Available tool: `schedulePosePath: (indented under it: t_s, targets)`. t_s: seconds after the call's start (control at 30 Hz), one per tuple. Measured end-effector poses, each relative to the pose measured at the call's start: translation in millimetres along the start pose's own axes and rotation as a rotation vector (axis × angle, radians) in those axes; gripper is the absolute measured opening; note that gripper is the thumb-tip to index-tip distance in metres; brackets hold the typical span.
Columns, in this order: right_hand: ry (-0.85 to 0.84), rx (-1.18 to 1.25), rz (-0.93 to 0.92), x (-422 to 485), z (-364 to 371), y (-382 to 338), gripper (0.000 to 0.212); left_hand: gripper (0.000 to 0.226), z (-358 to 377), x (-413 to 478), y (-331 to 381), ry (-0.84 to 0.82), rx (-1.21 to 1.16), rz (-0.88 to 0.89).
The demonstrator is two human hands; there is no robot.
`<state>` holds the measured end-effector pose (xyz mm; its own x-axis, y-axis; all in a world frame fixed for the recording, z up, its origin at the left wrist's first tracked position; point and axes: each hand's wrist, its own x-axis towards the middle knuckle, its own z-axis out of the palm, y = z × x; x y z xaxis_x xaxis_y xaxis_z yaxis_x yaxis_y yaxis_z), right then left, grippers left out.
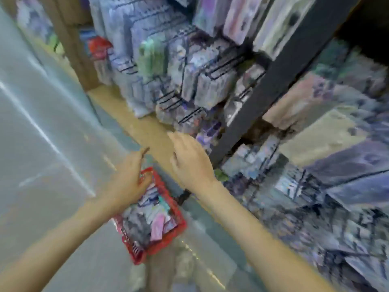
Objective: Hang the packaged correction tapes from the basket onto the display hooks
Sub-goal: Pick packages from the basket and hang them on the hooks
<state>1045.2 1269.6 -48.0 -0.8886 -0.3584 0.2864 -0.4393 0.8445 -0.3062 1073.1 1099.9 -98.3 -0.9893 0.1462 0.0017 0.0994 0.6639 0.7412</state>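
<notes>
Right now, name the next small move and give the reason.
Probably lower the left hand into the red plastic basket and grip one packaged correction tape: that hand hangs empty over the basket's rim, the right hand looks empty too, and packages lie inside.

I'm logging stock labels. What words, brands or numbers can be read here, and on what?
Hung packs: print shows only as smeared marks, unreadable.
Basket packs, inside the red basket: blurred, unreadable.
Shelf goods on the right: blurred, unreadable.
No text in this view can be read; the picture is motion-blurred throughout.
</notes>
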Motion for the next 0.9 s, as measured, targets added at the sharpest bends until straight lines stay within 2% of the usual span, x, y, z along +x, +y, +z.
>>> schedulePosePath:
  t_s: [0.1,0.2,0.37,0.5,0.6,0.77,0.8,0.9]
  targets:
    - [-0.124,0.077,0.014,-22.5,124.7,19.5,0.032,0.053,59.3,-18.3,-95.2,-0.034,-0.016,-0.181]
    - [-0.356,0.096,-0.035,-68.3,261.8,55.0,0.049,0.053,150.8,-39.0,-202.0,-0.061,-0.026,-0.409]
    - [-0.652,0.163,0.063,-153.5,444.1,113.2,0.052,0.058,298.9,-82.8,-345.5,-0.078,-0.001,-0.681]
    - [-0.735,0.188,0.182,-196.1,546.4,161.6,0.052,0.068,368.3,-68.1,-411.8,-0.147,0.263,-0.607]
    - [-0.796,0.162,0.214,-190.8,609.8,192.2,0.065,0.069,401.8,-31.6,-462.0,-0.115,0.435,-0.542]
    - [-0.567,0.126,0.097,-127.4,703.4,223.6,0.073,0.065,422.6,50.7,-536.5,-0.06,0.674,-0.546]
    - [-0.542,0.122,0.076,-113.4,719.4,228.1,0.076,0.066,424.9,64.2,-547.7,-0.092,0.711,-0.566]
    - [-0.601,0.048,0.018,-78.0,753.5,238.8,0.08,0.061,431.0,91.6,-569.1,-0.232,0.801,-0.58]
